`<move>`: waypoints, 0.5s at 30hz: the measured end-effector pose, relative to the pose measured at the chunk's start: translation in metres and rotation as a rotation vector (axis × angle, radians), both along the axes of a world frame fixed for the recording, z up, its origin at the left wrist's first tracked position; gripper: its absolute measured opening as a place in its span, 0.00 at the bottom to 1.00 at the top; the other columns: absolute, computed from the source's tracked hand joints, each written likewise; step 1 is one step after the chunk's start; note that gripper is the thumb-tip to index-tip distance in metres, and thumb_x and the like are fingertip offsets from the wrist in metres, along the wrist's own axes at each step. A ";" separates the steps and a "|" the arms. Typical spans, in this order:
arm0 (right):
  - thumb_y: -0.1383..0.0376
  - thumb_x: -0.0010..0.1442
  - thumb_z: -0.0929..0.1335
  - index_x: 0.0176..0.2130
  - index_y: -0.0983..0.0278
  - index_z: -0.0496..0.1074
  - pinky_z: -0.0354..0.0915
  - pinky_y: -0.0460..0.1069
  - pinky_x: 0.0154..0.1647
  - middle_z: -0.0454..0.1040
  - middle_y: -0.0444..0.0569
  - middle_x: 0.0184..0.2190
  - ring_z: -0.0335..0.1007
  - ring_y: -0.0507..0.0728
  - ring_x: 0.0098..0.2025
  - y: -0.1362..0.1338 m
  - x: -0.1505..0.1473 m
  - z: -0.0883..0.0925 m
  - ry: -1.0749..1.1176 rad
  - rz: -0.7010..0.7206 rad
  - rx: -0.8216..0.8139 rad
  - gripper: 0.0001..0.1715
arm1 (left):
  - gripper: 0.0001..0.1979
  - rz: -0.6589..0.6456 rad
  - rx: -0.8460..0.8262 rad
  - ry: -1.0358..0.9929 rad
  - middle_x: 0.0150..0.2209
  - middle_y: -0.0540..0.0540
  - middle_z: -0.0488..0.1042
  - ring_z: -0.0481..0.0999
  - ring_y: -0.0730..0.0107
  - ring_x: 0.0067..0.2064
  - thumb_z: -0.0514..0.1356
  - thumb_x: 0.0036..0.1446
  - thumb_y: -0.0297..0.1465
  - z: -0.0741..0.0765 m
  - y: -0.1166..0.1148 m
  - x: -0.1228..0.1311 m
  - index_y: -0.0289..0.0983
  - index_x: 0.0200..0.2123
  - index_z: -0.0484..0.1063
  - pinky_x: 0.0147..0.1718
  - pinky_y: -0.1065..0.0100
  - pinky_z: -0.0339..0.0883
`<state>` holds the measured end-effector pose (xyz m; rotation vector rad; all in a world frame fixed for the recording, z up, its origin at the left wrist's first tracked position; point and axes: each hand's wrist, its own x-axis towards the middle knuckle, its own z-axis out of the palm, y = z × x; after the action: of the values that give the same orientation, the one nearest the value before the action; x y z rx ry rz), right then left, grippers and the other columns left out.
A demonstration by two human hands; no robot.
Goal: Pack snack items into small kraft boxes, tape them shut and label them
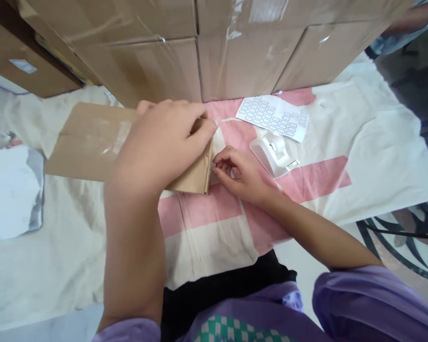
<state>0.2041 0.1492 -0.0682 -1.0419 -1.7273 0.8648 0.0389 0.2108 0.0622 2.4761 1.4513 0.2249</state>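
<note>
My left hand (160,137) lies over a small brown cardboard box (192,178), with its thumb along the top near the right edge and its fingers around the far side. To the left of that hand, a flat brown cardboard panel (89,142) with a strip of clear tape stretches out; whether it joins the box is hidden. My right hand (238,173) is beside the box's right edge, thumb and fingertips pinched together. Anything between those fingertips is too small to make out. Just right of it stands a white tape dispenser (276,154).
A printed label sheet (273,116) lies behind the dispenser. Large taped cartons (235,66) wall off the back. At the far left sits a white packet (12,190). Pink-and-cream cloth (214,251) covers the surface. Part of another person (410,23) shows at the upper right.
</note>
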 end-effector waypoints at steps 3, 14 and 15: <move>0.67 0.69 0.65 0.45 0.61 0.65 0.65 0.49 0.33 0.68 0.45 0.35 0.65 0.51 0.32 0.000 -0.001 -0.001 0.003 -0.013 0.025 0.04 | 0.17 0.003 0.013 0.001 0.31 0.47 0.71 0.69 0.60 0.37 0.46 0.67 0.39 0.000 0.000 0.000 0.41 0.28 0.65 0.48 0.55 0.58; 0.64 0.70 0.64 0.41 0.60 0.65 0.66 0.49 0.34 0.68 0.46 0.36 0.64 0.52 0.32 0.000 -0.003 -0.003 -0.048 -0.039 0.026 0.03 | 0.17 0.018 0.015 0.014 0.27 0.49 0.65 0.68 0.63 0.34 0.46 0.67 0.38 0.002 -0.002 0.000 0.39 0.27 0.63 0.51 0.51 0.57; 0.63 0.71 0.64 0.41 0.60 0.65 0.67 0.50 0.35 0.67 0.46 0.36 0.64 0.53 0.33 0.000 -0.004 -0.003 -0.051 -0.040 0.028 0.04 | 0.18 0.017 0.021 0.019 0.27 0.48 0.63 0.70 0.62 0.35 0.46 0.67 0.39 0.003 -0.002 0.001 0.39 0.27 0.62 0.52 0.50 0.57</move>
<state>0.2006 0.1496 -0.0712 -1.0844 -1.7503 0.7925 0.0395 0.2089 0.0649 2.4897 1.4857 0.2212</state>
